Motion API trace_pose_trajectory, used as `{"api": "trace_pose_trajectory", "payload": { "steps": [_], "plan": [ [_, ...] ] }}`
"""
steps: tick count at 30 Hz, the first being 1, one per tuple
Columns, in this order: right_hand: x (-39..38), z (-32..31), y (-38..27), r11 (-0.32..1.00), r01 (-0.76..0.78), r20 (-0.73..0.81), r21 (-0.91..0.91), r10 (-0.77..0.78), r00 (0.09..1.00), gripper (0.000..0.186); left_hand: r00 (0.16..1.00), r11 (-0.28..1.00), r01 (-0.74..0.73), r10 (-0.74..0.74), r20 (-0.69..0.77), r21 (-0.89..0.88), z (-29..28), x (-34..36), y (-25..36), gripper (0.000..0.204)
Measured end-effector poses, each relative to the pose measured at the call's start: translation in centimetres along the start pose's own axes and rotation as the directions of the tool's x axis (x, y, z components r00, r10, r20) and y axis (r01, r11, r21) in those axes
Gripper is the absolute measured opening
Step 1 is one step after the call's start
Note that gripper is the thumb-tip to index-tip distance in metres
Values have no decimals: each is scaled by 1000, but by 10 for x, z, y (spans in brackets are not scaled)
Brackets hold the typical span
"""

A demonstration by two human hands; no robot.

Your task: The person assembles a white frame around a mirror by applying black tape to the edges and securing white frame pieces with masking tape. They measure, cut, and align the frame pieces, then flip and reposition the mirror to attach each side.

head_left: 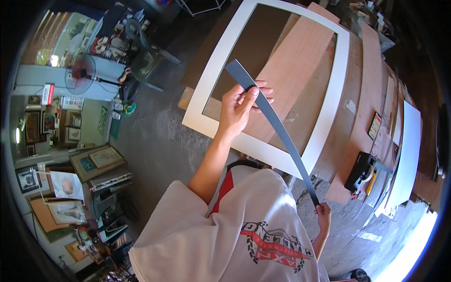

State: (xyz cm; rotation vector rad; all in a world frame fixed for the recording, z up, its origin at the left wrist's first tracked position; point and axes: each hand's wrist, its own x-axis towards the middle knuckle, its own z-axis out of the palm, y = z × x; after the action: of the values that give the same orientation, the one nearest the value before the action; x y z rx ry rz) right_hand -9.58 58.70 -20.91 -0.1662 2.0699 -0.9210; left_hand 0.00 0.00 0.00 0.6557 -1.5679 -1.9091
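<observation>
My left hand (242, 103) grips a long, thin dark-grey strip (282, 131) near its upper end, the thumb lying over it and some fingers extending past its right side. The strip slants down to my right hand (323, 215), which pinches its lower end beside my body. Beneath the strip and beyond my left hand, a large white rectangular frame (209, 80) lies on a worktable with pale wooden boards (296, 56) and a darker brown panel (251, 40) showing through its opening.
At the right are a black tape dispenser (358, 171), a white sheet (406, 141) and long boards (369, 66). Across the concrete floor at left stand a fan (80, 75), a chair (145, 70) and leaning framed pictures (96, 162).
</observation>
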Motion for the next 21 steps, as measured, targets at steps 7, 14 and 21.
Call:
{"api": "trace_pose_trajectory", "payload": {
  "steps": [7,14,21],
  "plan": [
    [25,2,-49,990,94,29,-110,-91,995,11,946,976,179,-205,-250,-121,-49,-42,-61,41],
    [46,21,-103,834,166,114,-526,-124,986,11,766,908,291,-411,-495,-302,-118,-110,-148,30],
    [78,30,-125,755,286,105,-591,-279,954,7,686,924,321,-377,-622,-205,-182,-111,-170,30]
  ]
}}
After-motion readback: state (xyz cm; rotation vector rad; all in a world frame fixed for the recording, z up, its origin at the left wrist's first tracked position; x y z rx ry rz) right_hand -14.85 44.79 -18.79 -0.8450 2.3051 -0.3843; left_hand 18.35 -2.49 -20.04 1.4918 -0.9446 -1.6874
